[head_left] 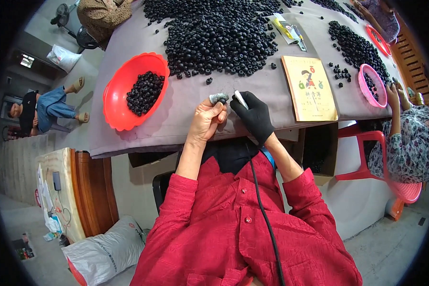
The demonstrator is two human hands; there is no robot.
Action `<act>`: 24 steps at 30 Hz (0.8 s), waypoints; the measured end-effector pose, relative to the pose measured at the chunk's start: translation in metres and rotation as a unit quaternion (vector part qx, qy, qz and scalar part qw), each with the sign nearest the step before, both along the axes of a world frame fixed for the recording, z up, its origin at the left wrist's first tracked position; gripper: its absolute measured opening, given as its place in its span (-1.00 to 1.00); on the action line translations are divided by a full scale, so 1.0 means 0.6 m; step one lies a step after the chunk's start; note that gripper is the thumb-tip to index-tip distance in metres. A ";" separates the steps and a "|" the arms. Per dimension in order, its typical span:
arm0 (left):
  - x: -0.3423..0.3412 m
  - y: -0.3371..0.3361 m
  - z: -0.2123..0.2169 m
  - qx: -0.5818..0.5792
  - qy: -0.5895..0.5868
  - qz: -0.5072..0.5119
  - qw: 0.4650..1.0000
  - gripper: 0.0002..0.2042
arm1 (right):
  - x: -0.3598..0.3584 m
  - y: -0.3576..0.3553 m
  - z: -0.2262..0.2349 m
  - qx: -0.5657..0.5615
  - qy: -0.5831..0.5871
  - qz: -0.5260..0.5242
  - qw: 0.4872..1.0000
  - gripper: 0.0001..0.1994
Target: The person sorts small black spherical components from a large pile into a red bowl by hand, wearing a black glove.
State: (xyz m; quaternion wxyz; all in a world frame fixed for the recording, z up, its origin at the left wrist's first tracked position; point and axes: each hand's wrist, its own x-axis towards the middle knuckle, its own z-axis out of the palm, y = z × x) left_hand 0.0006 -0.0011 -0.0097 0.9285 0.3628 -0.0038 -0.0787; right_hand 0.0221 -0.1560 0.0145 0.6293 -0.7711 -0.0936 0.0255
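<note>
My left hand (207,117) is bare, with grey tape wrapped on a fingertip. Its thumb and fingers pinch a small black round piece (222,100) above the table's near edge. Close on its right, my right hand (253,114) wears a black glove and grips a slim white tool (240,99); the tool's kind is unclear. Beyond both hands spreads a big pile of black round pieces (219,40). To the left stands a red scalloped bowl (113,102) partly filled with the same pieces.
A yellow booklet (304,107) lies right of my hands, with a utility knife (299,38) and its packaging beyond. Farther right are another black pile (357,45), a pink basket (363,71) and a person's hands (396,95). A cable (260,200) crosses my red shirt.
</note>
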 end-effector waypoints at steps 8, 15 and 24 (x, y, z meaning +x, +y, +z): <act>0.000 0.003 -0.005 0.021 -0.014 -0.004 1.000 -0.87 | -0.011 0.000 0.007 0.030 -0.027 0.037 0.999 -0.72; -0.001 0.011 -0.010 0.008 -0.030 0.000 1.000 -0.86 | -0.020 -0.010 0.016 0.087 -0.001 0.154 0.984 -0.70; 0.002 0.005 -0.012 0.020 -0.004 0.023 1.000 -0.85 | -0.016 -0.010 0.008 0.048 0.015 0.153 0.987 -0.67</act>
